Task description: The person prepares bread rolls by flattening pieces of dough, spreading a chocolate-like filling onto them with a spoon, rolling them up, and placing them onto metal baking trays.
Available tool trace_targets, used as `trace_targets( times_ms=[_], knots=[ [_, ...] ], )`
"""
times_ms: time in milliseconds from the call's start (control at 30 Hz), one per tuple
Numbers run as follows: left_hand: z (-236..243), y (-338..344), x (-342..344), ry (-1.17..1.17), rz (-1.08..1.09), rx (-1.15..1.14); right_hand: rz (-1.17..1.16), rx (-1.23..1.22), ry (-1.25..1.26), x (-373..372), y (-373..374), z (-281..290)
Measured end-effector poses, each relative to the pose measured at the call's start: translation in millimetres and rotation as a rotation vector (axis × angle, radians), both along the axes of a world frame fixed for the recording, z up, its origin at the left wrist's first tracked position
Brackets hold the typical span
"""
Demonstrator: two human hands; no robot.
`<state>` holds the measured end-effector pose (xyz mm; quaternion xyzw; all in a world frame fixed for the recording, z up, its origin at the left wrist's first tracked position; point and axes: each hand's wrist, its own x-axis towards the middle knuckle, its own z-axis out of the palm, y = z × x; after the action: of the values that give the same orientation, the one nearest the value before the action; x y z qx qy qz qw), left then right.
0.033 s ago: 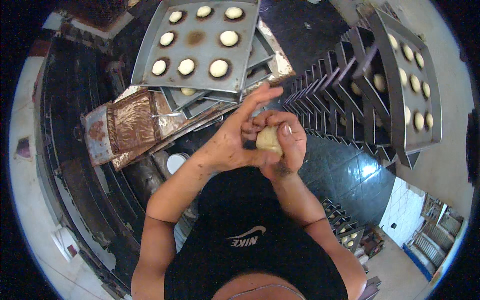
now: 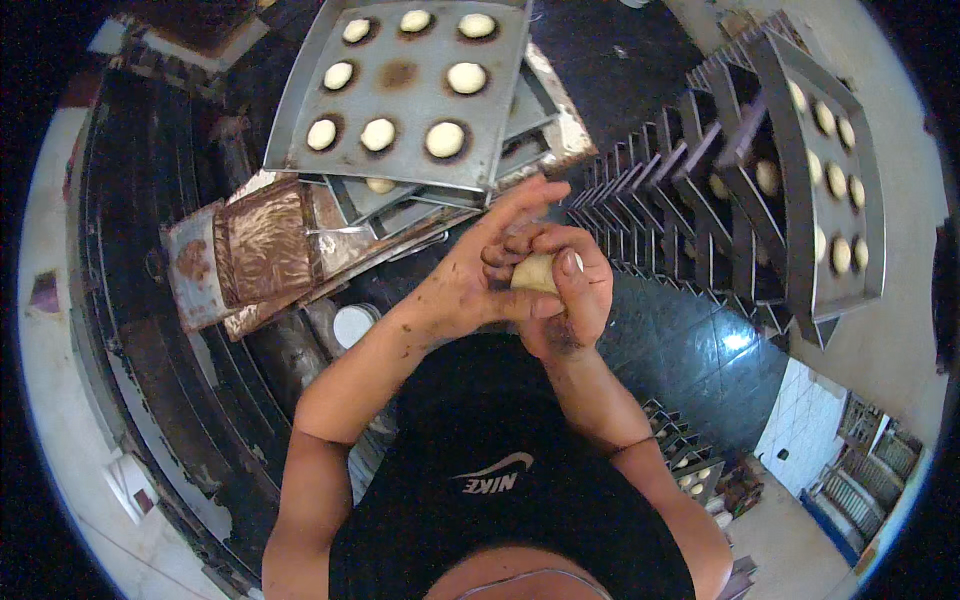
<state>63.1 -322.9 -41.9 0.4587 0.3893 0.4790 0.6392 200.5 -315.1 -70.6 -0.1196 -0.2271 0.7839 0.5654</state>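
A pale dough ball (image 2: 533, 271) is held between my two hands in front of my chest, partly covered by the fingers. My left hand (image 2: 465, 272) lies along its left side, thumb pressed across the lower part and long fingers stretched past my right hand. Curled around the dough from the right is my right hand (image 2: 586, 290), its thumb on top. Dark smudges mark both hands. Beyond them a square metal baking tray (image 2: 410, 105) bears several round dough balls, set apart around a bare brown spot in the middle.
More metal trays (image 2: 405, 212) lie stacked askew beneath the top one, with browned metal sheets (image 2: 265, 245) at the left. On the right stands a tall stack of crisscrossed trays (image 2: 808, 200) with dough balls. A white round lid (image 2: 353, 325) sits near my left forearm.
My left thumb has shifted over the dough, and less of the ball shows. The trays appear slightly farther right in the picture.
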Motion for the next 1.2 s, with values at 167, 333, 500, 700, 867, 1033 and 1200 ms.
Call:
trace_targets(
  times_ms=[167, 333, 500, 700, 867, 1033, 1200],
  knots=[
    [-67.2, 26.8, -81.9, -0.258, 0.273, -0.193, 0.022, -0.122, -0.498, -79.8, 59.1, -39.8],
    [-103.7, 54.5, -198.4, 0.323, 0.826, -0.059, 0.023, 0.694, -1.382, -209.6, 204.0, -83.3],
    [-114.4, 76.0, -268.6, 0.675, 0.589, 0.019, -0.041, 1.509, -1.832, -284.7, 274.8, -151.0],
    [-108.4, 65.0, -297.5, 0.647, 0.479, 0.079, 0.266, 1.264, -1.794, -301.2, 278.2, -114.7],
    [-104.8, 62.2, -376.8, 1.193, 1.014, 0.079, -0.555, 0.465, -1.722, -160.5, 211.9, -83.2],
    [-140.5, 61.6, -407.3, 0.829, 0.381, -0.631, 0.119, -0.585, -1.333, -80.8, 88.4, -126.7],
    [-117.5, 15.1, -392.1, 0.681, 0.655, -0.604, -0.016, -0.255, -1.32, -65.7, 96.1, -84.5]
  ],
)
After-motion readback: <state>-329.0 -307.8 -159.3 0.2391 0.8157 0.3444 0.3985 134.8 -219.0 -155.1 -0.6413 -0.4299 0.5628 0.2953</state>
